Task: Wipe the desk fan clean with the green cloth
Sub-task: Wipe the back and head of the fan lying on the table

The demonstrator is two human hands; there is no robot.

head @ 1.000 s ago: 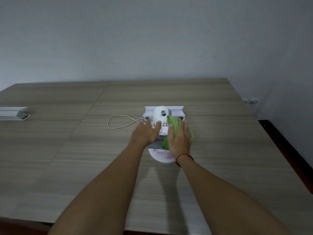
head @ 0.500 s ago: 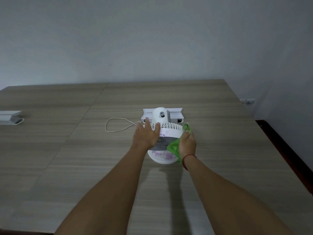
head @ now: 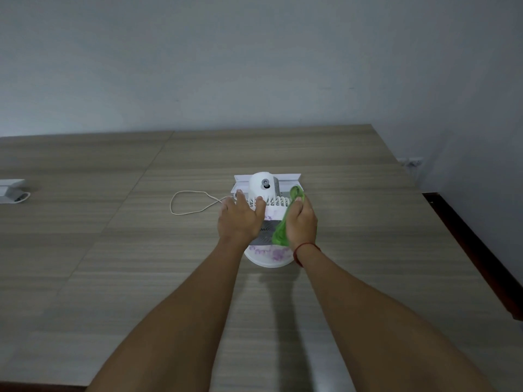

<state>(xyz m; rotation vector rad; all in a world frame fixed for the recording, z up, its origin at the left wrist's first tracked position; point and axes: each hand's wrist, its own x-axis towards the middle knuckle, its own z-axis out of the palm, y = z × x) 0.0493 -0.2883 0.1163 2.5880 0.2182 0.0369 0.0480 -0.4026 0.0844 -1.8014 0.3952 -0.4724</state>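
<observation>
A small white desk fan (head: pixel 264 185) stands near the middle of the wooden table, its motor housing toward the wall and purple smudges on the round white part nearest me. My left hand (head: pixel 241 219) lies flat on the fan's left side, fingers spread over the grille. My right hand (head: pixel 301 222) grips the green cloth (head: pixel 284 227) and presses it against the fan's right side; a tip of the cloth sticks up past my fingers. A red string circles my right wrist.
The fan's white cord (head: pixel 188 203) loops on the table (head: pixel 113 250) to the left. Behind the fan lies a white rail-shaped piece (head: pixel 288 178). Another white piece (head: pixel 11 189) sits at the far left edge. A wall socket (head: pixel 413 162) is at the right.
My right hand with the cloth slid from the fan's top to its right side, then moved up along that side toward the rear. My left hand stayed on the fan.
</observation>
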